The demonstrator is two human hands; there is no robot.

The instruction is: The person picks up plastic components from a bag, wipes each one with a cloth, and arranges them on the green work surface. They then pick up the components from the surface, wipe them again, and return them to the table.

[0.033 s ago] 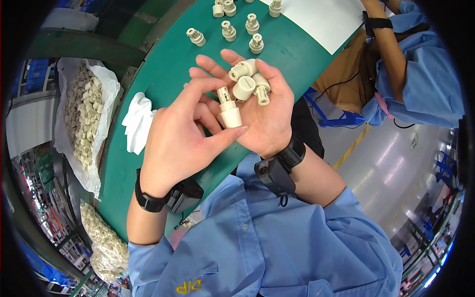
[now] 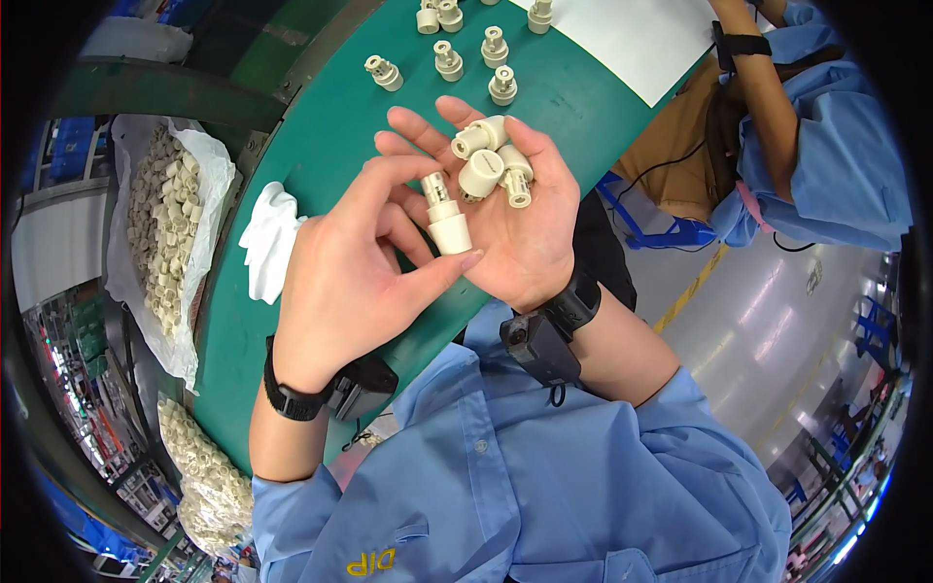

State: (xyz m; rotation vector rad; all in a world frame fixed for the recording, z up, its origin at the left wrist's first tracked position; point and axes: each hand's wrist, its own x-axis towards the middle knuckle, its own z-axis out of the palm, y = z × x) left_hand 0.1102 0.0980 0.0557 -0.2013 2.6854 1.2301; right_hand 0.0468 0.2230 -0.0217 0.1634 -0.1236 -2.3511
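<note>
Slightly leftward, the cream fitting [image 2: 448, 228] in your left hand [image 2: 340, 282] shifts since the earlier frame, while your right hand [image 2: 530, 238] and its load edge slightly to the right; the things around them stay put. That fitting is in front of your right palm, its wide, smooth end toward you and its narrower, slotted end pointing away. Your left hand grasps it, thumb at the wide end and fingers along the far side. Your right hand is palm up and half curled, holding at least three more fittings [image 2: 480, 175] bunched between thumb and fingers. Both your wrists wear black strapped devices [image 2: 541, 348]. Beyond your fingertips, loose fittings [image 2: 502, 87] stand on the green table [image 2: 335, 121], near a white sheet [image 2: 632, 44]. Left of your left hand lies a crumpled white cloth [image 2: 269, 238]; past it, an open plastic bag [image 2: 216, 180] holds many small cream parts [image 2: 175, 209], with a second bag [image 2: 209, 496] nearer you. On the right sits a co-worker in blue [image 2: 841, 146].
</note>
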